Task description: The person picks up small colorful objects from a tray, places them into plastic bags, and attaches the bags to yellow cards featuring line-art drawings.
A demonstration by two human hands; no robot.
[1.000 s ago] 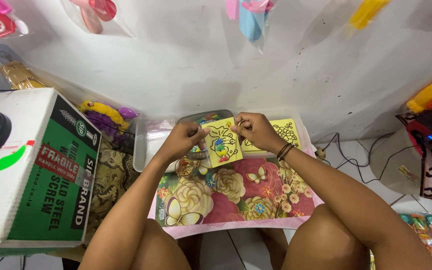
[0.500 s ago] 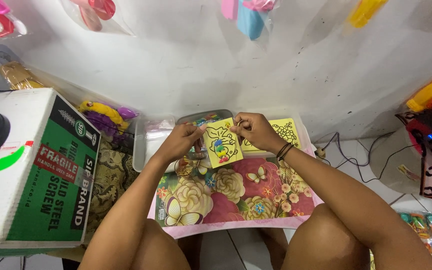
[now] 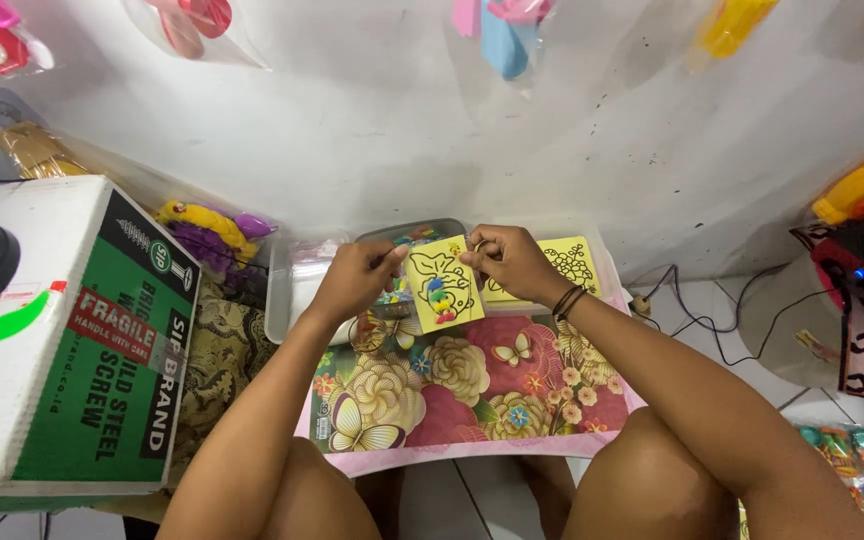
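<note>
Cardboard first: a big green-and-white box [image 3: 62, 340] sits well off to the left of the grip, a black disc on its top. Beneath the grip spreads a floral mat [image 3: 452, 385] with big blooms and butterflies (pink border along the near edge). Just beyond the grip stands a clear plastic tray [image 3: 287, 290], and inside it, behind the held card, a smaller container of colourful bits [image 3: 407, 240]. Both hands are up now, pinching a yellow picture card [image 3: 442, 288] between them. The left hand [image 3: 357, 278] grasps its left edge and the right hand [image 3: 507, 260], dark bands at the wrist, grips the top right corner. To the right of the grip, a second yellow card [image 3: 572, 262] lies flat.
</note>
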